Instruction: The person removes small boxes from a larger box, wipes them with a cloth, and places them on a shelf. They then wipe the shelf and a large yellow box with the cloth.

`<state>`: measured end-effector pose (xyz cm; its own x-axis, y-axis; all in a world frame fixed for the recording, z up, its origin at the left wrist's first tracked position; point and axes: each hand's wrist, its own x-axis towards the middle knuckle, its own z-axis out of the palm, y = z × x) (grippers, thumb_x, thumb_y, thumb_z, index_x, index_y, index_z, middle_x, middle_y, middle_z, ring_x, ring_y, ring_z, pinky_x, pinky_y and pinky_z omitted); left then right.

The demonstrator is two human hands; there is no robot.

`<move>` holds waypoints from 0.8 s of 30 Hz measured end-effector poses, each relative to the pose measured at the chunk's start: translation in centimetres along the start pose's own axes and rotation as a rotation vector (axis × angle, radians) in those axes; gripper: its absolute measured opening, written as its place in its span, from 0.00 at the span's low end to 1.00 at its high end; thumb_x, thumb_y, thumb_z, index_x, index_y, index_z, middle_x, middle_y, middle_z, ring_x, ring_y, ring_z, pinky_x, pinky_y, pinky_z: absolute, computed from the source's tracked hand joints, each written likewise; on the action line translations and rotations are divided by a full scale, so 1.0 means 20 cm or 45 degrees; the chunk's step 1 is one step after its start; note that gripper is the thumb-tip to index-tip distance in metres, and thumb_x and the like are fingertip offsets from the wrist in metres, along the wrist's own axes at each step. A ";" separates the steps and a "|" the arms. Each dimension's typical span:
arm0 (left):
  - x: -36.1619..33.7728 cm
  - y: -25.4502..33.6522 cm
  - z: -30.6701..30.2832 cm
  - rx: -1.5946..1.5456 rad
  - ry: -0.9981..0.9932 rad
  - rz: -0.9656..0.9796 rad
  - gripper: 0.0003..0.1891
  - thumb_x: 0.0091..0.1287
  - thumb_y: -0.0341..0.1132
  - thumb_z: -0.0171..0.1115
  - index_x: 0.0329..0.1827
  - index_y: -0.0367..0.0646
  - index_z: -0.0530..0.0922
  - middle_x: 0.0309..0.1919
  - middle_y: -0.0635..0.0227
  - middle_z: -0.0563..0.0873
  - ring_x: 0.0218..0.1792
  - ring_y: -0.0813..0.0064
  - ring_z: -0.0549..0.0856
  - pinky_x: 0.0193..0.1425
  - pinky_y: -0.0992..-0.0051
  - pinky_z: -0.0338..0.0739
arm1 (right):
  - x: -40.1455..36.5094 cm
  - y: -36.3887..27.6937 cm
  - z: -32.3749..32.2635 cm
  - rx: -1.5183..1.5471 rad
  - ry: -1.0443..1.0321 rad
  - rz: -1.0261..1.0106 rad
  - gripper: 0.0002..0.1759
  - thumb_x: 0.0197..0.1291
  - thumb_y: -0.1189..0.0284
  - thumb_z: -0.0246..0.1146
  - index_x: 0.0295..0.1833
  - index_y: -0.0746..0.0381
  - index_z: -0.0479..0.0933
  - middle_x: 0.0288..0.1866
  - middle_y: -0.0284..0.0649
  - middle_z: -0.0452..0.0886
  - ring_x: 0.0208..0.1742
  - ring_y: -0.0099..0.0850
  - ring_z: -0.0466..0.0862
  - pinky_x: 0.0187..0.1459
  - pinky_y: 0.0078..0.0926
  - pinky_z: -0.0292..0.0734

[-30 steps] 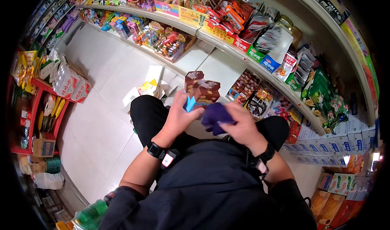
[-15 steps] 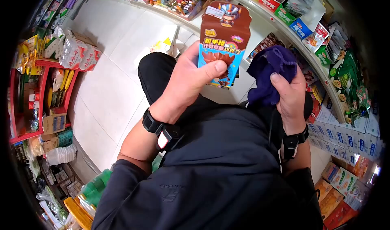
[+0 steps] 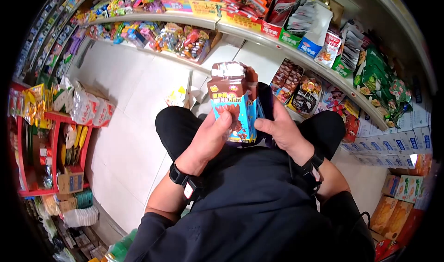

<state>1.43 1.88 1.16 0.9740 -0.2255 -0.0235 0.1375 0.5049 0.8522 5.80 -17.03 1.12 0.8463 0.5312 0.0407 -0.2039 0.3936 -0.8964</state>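
A brown and blue cardboard chocolate box (image 3: 230, 107) is upright and slightly turned in front of me, above my lap. My left hand (image 3: 206, 137) grips its left side, thumb across the front face. My right hand (image 3: 286, 131) is closed on a dark purple cloth (image 3: 265, 100), pressing it to the right side and back of the box. My right thumb lies near the box's lower right edge. Much of the cloth is hidden behind the box and the right hand's fingers.
Stocked shelves (image 3: 249, 34) curve around the front and right, with snack packets above and chocolate packs (image 3: 287, 79) below. A red rack (image 3: 58, 155) stands at left. White-blue cartons (image 3: 393, 141) are stacked at right. Tiled floor (image 3: 125, 123) lies between.
The box has come lower and turned, showing its right side. My right hand has moved left with the cloth, from apart to against the box. The view has tilted up toward the shelves.
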 end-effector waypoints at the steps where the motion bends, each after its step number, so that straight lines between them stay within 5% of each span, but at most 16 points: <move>1: 0.00 0.00 0.00 -0.002 -0.007 -0.015 0.26 0.72 0.58 0.58 0.56 0.43 0.72 0.44 0.76 0.76 0.43 0.83 0.72 0.48 0.78 0.67 | 0.00 0.02 0.00 -0.003 0.044 -0.020 0.45 0.56 0.66 0.74 0.74 0.67 0.59 0.66 0.39 0.73 0.64 0.28 0.75 0.68 0.30 0.68; 6: 0.01 -0.02 -0.02 0.063 -0.037 -0.069 0.29 0.73 0.58 0.56 0.62 0.42 0.69 0.49 0.74 0.76 0.48 0.81 0.74 0.53 0.76 0.70 | 0.00 0.01 0.01 0.097 0.075 0.022 0.44 0.55 0.69 0.73 0.74 0.67 0.59 0.66 0.40 0.72 0.66 0.29 0.73 0.69 0.31 0.67; 9: 0.01 -0.06 -0.05 0.007 -0.025 -0.106 0.33 0.76 0.55 0.53 0.74 0.40 0.60 0.63 0.70 0.74 0.62 0.75 0.74 0.66 0.71 0.69 | 0.00 0.08 -0.01 0.029 0.124 -0.063 0.42 0.55 0.72 0.69 0.74 0.66 0.59 0.66 0.40 0.72 0.66 0.29 0.73 0.69 0.32 0.66; 16: -0.01 -0.09 -0.08 0.072 0.026 -0.143 0.30 0.77 0.53 0.52 0.71 0.41 0.64 0.60 0.72 0.75 0.60 0.77 0.74 0.66 0.71 0.69 | -0.02 0.19 -0.07 -0.086 0.156 -0.141 0.45 0.54 0.69 0.70 0.74 0.66 0.57 0.67 0.39 0.71 0.67 0.28 0.71 0.71 0.30 0.62; 20: -0.01 -0.15 -0.11 -0.142 0.135 -0.178 0.27 0.78 0.52 0.50 0.70 0.43 0.65 0.60 0.70 0.76 0.62 0.74 0.75 0.67 0.68 0.69 | -0.03 0.23 -0.10 -0.024 0.231 -0.134 0.39 0.55 0.71 0.69 0.71 0.66 0.61 0.62 0.36 0.74 0.61 0.25 0.75 0.65 0.28 0.69; 22: -0.01 -0.11 -0.12 -0.406 0.102 -0.185 0.27 0.78 0.53 0.48 0.73 0.47 0.62 0.65 0.66 0.75 0.68 0.66 0.74 0.71 0.59 0.69 | -0.04 0.21 -0.12 0.096 0.309 -0.062 0.37 0.57 0.72 0.68 0.71 0.64 0.62 0.58 0.35 0.75 0.56 0.23 0.77 0.56 0.24 0.75; 24: -0.01 -0.10 -0.15 -0.326 0.361 -0.119 0.25 0.78 0.54 0.47 0.70 0.52 0.67 0.64 0.67 0.77 0.64 0.63 0.77 0.65 0.46 0.73 | -0.06 0.21 -0.15 0.100 0.335 -0.095 0.37 0.57 0.72 0.68 0.71 0.63 0.61 0.59 0.36 0.76 0.55 0.23 0.77 0.54 0.24 0.77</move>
<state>1.58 3.53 -2.08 0.9613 -0.0596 -0.2689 0.2338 0.6925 0.6825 5.48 -18.20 -3.95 0.9570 0.2893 -0.0199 -0.1651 0.4869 -0.8577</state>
